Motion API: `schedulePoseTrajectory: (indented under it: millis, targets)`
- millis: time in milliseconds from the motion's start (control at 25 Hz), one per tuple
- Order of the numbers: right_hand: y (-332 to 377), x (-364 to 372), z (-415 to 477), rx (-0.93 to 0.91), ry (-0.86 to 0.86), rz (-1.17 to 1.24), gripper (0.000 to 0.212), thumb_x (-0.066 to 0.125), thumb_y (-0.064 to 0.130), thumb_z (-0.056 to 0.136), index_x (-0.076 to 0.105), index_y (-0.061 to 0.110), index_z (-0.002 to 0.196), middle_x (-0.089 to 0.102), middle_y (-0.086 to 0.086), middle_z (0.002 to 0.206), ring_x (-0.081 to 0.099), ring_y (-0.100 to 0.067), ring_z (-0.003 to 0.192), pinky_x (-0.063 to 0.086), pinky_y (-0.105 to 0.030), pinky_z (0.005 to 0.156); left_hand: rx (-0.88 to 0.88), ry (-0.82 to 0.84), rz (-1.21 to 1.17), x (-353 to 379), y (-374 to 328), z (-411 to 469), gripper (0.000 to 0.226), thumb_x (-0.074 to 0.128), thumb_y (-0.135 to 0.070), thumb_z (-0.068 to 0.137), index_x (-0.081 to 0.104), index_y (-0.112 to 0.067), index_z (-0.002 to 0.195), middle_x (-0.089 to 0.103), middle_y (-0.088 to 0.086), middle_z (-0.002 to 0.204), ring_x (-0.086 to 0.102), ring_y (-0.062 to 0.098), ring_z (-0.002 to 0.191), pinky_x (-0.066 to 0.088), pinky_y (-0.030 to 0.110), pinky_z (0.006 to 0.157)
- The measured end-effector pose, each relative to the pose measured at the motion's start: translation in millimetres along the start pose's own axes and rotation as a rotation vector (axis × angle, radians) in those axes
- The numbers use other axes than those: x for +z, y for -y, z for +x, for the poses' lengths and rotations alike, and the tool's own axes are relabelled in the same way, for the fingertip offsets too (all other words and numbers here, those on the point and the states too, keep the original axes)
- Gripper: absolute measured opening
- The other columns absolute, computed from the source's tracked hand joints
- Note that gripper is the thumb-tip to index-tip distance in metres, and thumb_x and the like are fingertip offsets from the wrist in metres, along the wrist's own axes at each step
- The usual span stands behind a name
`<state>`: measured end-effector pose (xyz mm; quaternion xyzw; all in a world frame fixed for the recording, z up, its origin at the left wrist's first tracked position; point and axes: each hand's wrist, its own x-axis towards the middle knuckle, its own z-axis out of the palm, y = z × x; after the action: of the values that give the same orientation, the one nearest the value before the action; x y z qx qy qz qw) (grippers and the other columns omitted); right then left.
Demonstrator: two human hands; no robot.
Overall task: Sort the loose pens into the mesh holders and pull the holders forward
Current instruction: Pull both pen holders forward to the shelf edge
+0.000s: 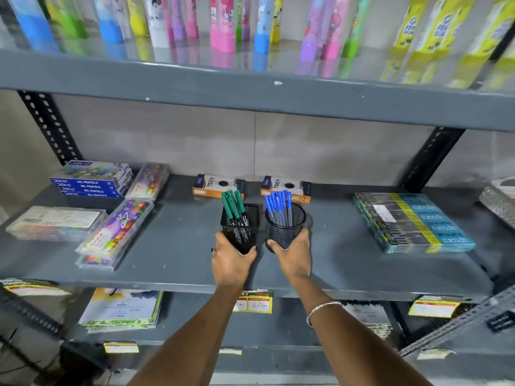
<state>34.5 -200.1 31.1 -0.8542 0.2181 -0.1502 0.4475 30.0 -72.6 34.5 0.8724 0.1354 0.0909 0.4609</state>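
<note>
Two black mesh holders stand side by side in the middle of the grey shelf [172, 246]. The square holder [242, 227] on the left carries several green pens [233, 205]. The round holder [284, 227] on the right carries several blue pens [278, 203]. My left hand [231, 260] wraps the lower front of the square holder. My right hand [292, 254] wraps the lower front of the round holder. I see no loose pens on the shelf.
Two orange pen boxes [217, 186] [285, 188] lie just behind the holders. Pastel boxes [92, 182] and crayon packs [117, 232] lie at the left. A blue pencil pack [412, 221] lies at the right. An upper shelf [250, 90] overhangs.
</note>
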Motion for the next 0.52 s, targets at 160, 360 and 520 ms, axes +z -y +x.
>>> schedulePoseTrajectory:
  millis: [160, 360, 520]
  targets:
    - [-4.3, -13.3, -24.2, 0.013, -0.002, -0.015, 0.075, 0.079, 0.030, 0.071, 0.038, 0.002, 0.127, 0.050, -0.015, 0.131, 0.047, -0.030, 0.125, 0.044, -0.038, 0.099, 0.000, -0.010, 0.000, -16.0, 1.3, -22.9, 0.061, 0.078, -0.032, 0.068, 0.037, -0.005, 0.104, 0.060, 0.019, 0.102, 0.057, 0.038, 0.095, 0.044, 0.039, 0.075]
    - [-6.0, -16.8, -38.6, 0.052, -0.016, -0.020, 0.074, 0.079, 0.034, 0.070, 0.039, 0.004, 0.125, 0.051, -0.013, 0.131, 0.048, -0.029, 0.125, 0.047, -0.040, 0.095, 0.021, -0.010, -0.023, -21.8, 4.5, -37.9, 0.059, 0.077, -0.031, 0.069, 0.037, -0.007, 0.105, 0.059, 0.017, 0.104, 0.055, 0.038, 0.096, 0.044, 0.039, 0.075]
    - [-8.3, -15.5, -42.1, 0.063, -0.010, 0.005, 0.079, 0.079, 0.033, 0.070, 0.037, 0.005, 0.130, 0.050, -0.010, 0.134, 0.046, -0.027, 0.128, 0.046, -0.041, 0.097, 0.005, 0.005, -0.025, -22.7, 8.1, -40.6, 0.056, 0.077, -0.031, 0.070, 0.036, -0.010, 0.101, 0.060, 0.015, 0.104, 0.056, 0.037, 0.095, 0.047, 0.041, 0.072]
